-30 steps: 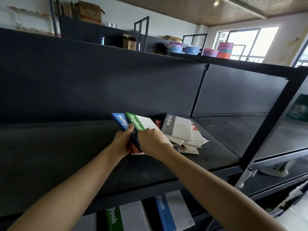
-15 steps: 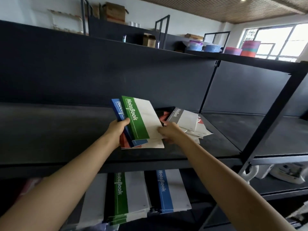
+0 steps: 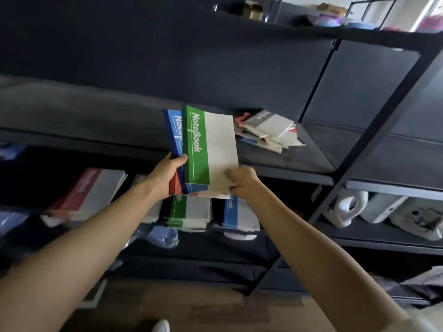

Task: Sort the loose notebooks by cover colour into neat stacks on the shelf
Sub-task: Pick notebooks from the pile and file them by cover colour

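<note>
Fingers (image 3: 179,160) of left hand (image 3: 165,174) and right hand (image 3: 242,180) grip fanned glossy green-, blue-, red-spined paper notebooks (image 3: 211,149) before matte black metal shelf (image 3: 287,161).

Left hand (image 3: 167,174) gripping, right hand (image 3: 242,180) pinching

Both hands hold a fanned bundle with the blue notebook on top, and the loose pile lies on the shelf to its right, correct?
No: head view shows the green notebook on top, the blue notebook beneath. Left hand and right hand hold the bundle; the loose pile lies to its right.
</note>
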`<state>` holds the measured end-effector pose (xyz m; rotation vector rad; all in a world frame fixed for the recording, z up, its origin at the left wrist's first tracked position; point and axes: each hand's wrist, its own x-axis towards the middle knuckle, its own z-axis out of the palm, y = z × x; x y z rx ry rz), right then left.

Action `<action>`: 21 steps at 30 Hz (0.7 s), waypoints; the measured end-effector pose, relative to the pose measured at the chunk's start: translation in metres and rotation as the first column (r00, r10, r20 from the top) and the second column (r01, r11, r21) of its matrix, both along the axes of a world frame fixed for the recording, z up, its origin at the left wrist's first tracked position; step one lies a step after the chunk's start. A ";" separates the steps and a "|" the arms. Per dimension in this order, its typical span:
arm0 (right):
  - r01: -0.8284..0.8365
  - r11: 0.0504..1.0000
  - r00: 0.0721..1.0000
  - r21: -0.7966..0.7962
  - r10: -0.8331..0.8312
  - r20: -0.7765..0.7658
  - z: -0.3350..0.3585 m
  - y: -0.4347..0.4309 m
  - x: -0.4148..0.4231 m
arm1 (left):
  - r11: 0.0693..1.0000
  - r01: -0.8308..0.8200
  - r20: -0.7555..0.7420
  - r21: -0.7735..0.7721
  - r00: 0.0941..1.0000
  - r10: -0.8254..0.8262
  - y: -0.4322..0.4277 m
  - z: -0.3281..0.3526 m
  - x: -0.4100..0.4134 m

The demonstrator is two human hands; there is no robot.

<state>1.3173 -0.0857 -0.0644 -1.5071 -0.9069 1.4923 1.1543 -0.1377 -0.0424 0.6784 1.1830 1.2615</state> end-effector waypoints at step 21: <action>-0.034 0.952 0.973 -0.303 0.102 0.209 -0.151 -0.112 -0.030 | 0.944 0.015 -0.248 -0.331 0.963 -0.102 -0.113 -0.146 -0.039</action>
